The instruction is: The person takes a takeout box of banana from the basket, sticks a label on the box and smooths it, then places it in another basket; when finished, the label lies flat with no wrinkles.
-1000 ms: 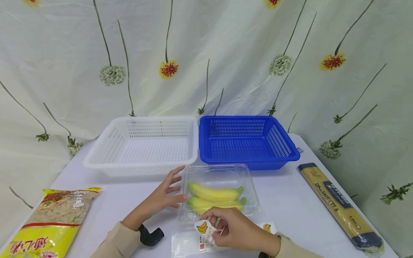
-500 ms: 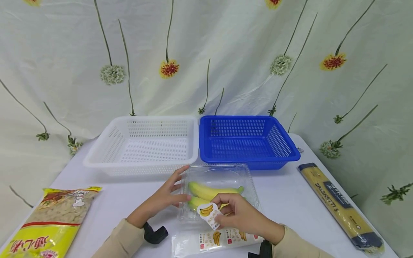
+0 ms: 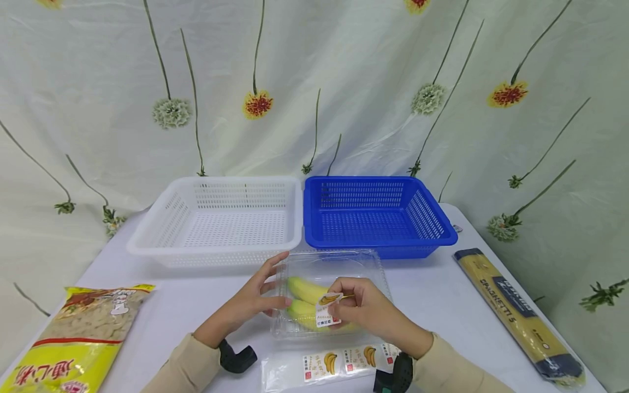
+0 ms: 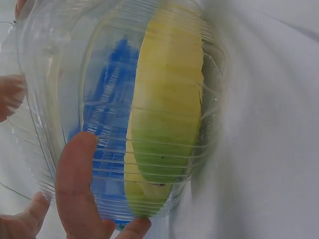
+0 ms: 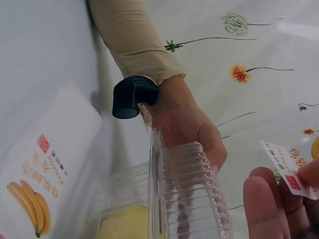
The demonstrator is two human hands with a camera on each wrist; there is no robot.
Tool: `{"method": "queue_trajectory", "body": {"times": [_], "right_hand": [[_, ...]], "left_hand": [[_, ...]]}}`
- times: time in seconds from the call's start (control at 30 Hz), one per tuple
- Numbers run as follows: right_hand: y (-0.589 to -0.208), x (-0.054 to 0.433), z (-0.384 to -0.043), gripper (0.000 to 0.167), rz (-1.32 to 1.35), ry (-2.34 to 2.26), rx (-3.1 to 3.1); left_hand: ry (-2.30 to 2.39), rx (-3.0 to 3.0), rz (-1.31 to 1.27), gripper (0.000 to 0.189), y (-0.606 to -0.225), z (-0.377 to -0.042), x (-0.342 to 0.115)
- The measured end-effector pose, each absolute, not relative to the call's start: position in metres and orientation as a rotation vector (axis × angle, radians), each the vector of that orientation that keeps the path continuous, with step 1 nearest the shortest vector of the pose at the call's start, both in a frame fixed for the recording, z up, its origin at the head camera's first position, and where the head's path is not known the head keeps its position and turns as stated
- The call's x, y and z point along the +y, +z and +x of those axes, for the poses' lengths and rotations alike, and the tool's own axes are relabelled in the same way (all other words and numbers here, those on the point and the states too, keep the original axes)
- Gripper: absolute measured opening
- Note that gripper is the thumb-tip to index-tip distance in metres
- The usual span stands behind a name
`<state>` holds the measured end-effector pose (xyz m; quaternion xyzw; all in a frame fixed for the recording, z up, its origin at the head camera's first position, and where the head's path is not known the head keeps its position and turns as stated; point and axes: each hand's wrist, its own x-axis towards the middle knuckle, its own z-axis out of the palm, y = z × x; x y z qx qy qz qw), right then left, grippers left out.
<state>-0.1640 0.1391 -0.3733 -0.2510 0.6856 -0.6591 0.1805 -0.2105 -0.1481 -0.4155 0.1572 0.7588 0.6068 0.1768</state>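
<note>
The head view is looking forward and down from farther off, showing the box (image 3: 336, 265) at lower centre. The left wrist view is facing that box from very near, left and middle of frame; the right wrist view is looking across it, sharing the left hand (image 5: 185, 130) with the head view.

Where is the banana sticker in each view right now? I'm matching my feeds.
Head: the sticker is lower middle, pinched in the right hand.
Left wrist: not visible.
Right wrist: sticker at the right edge, below mid-height.
Shared landmark: the clear box, with banana showing inside.
</note>
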Motion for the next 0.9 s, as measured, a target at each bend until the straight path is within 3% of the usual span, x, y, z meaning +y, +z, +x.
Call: {"method": "queue_trajectory", "body": {"times": [0.7,0.9], "right_hand": [[-0.372,0.155,-0.206,0.01,-0.603,-1.726,2.254],[-0.375,0.159,-0.211,0.025,-0.622,-1.673,2.332]], "left_hand": [[1.732,2.142,0.419,0.108,-0.417,-0.212,-0.15],[1.748,2.133,0.425,0.108,-0.419,-0.21,-0.147]]}}
